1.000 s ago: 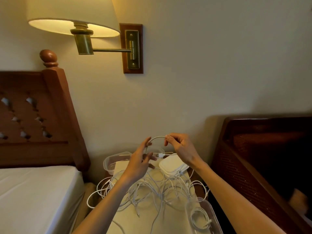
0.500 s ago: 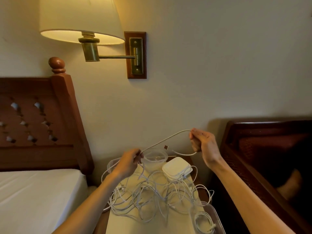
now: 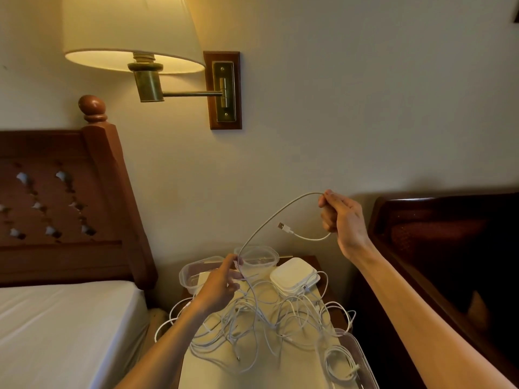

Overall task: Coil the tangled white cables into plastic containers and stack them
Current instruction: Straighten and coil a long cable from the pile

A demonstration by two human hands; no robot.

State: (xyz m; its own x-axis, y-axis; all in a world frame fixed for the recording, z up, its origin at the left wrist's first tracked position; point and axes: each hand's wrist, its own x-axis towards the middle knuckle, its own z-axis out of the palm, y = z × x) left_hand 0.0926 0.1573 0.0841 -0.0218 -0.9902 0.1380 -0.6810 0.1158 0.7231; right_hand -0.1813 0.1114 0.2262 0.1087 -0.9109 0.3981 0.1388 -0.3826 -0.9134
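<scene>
Since half a second ago my right hand (image 3: 341, 220) has lifted higher and drawn out to the right, so more of the white cable (image 3: 273, 217) now arcs free of the heap, its USB plug (image 3: 281, 226) dangling just left of that hand. From the head view, the right hand is closed with fingertips pinching the cable at the top of its loop, while my left hand (image 3: 222, 284) sits low over the bench (image 3: 213, 369), fingers curled round the same cable where it rises out of the tangled cables (image 3: 261, 318). Behind that hand stand two empty clear containers (image 3: 259, 255), with a stack of white lids (image 3: 293, 276) just beside them; at the near right corner another container (image 3: 356, 357) already holds a coiled cable. To do this step well, I judge I should let the strand slide through a loose left grip, pull steadily rather than jerk, stop if a knot tightens, then wind even loops small enough for a container.
</scene>
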